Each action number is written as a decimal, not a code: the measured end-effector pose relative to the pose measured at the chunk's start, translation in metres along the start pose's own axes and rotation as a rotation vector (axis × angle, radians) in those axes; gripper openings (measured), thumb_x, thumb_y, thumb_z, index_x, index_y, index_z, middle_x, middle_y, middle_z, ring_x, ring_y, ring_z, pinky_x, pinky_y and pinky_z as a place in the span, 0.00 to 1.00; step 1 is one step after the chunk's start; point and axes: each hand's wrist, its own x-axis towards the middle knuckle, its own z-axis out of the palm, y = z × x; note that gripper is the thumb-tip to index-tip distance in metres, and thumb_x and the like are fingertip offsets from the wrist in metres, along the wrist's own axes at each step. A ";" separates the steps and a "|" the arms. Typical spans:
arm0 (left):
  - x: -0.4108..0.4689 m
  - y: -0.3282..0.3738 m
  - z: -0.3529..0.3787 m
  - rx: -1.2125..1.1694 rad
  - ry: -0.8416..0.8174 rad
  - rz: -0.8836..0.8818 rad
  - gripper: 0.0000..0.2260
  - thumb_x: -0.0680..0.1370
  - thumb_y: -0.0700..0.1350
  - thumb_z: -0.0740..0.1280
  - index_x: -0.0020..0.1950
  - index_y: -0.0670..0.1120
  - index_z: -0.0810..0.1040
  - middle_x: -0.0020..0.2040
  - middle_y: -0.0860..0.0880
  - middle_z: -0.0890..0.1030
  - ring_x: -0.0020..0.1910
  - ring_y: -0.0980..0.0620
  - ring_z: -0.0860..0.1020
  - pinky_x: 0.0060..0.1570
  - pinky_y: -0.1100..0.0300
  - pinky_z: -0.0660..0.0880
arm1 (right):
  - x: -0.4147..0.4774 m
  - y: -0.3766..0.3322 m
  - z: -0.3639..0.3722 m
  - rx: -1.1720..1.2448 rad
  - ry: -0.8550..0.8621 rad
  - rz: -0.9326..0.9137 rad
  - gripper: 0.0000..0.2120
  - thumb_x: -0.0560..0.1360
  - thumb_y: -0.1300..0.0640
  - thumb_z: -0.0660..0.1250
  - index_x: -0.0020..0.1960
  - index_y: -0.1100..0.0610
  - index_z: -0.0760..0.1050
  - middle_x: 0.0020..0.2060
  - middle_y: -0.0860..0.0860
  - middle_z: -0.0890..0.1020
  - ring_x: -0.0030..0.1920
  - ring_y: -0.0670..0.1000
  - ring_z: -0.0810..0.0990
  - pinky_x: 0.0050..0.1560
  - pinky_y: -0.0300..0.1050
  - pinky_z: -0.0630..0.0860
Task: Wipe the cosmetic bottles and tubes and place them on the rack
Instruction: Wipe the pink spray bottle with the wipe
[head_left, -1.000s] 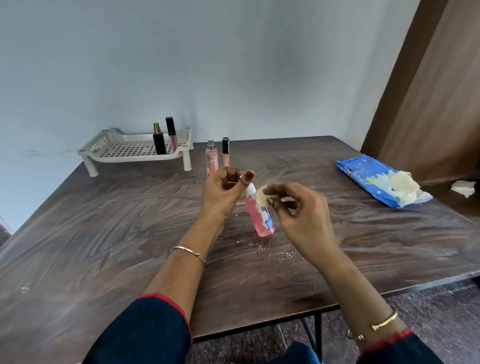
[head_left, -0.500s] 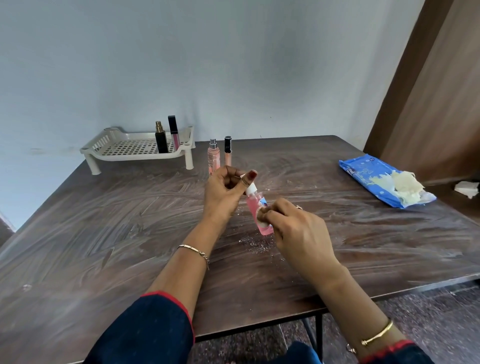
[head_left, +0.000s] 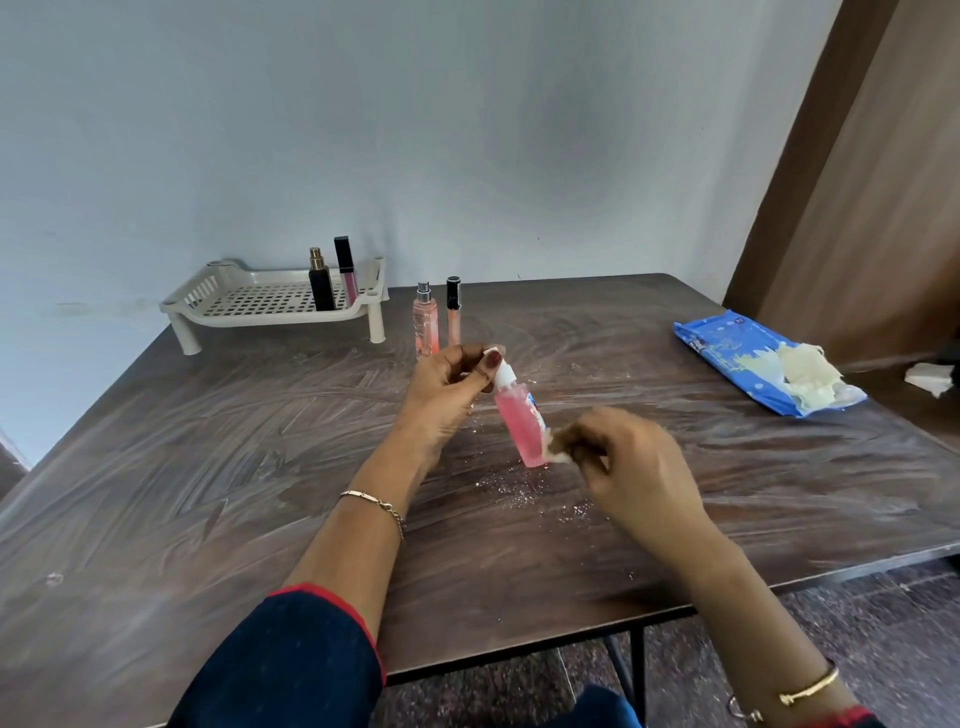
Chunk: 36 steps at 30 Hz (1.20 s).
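Dark brown wood-grain table (head_left: 156, 467) before a pale blue-grey painted wall (head_left: 415, 130).
Whitish smears streak its top; a brown wooden panel (head_left: 857, 208) stands at right, dark speckled stone floor (head_left: 883, 623) below, beside a black metal leg (head_left: 638, 670).

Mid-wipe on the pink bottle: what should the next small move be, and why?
Probably the right hand should pull the wipe off the pink bottle. The wipe sits at the bottle's very base while the left hand grips it by the top, so the body looks covered. The rack shows free room for it.
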 end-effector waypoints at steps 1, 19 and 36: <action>-0.001 0.001 0.000 -0.012 -0.010 -0.013 0.05 0.73 0.45 0.71 0.48 0.49 0.82 0.43 0.49 0.83 0.43 0.53 0.78 0.45 0.65 0.74 | 0.004 0.001 -0.003 0.097 0.037 0.048 0.15 0.68 0.69 0.69 0.41 0.48 0.80 0.38 0.43 0.82 0.40 0.46 0.81 0.39 0.47 0.78; 0.003 -0.004 0.000 -0.107 0.028 -0.021 0.08 0.72 0.42 0.72 0.47 0.38 0.81 0.39 0.44 0.82 0.38 0.52 0.81 0.41 0.61 0.80 | 0.025 -0.026 0.011 0.060 0.062 -0.183 0.05 0.71 0.65 0.70 0.46 0.57 0.82 0.39 0.50 0.76 0.37 0.52 0.76 0.35 0.51 0.75; 0.001 -0.003 0.002 -0.074 0.065 -0.010 0.12 0.69 0.44 0.75 0.43 0.38 0.78 0.38 0.42 0.80 0.35 0.51 0.80 0.36 0.60 0.79 | 0.018 -0.030 0.000 0.055 0.041 -0.200 0.08 0.71 0.66 0.71 0.48 0.57 0.82 0.45 0.50 0.80 0.41 0.51 0.79 0.39 0.40 0.76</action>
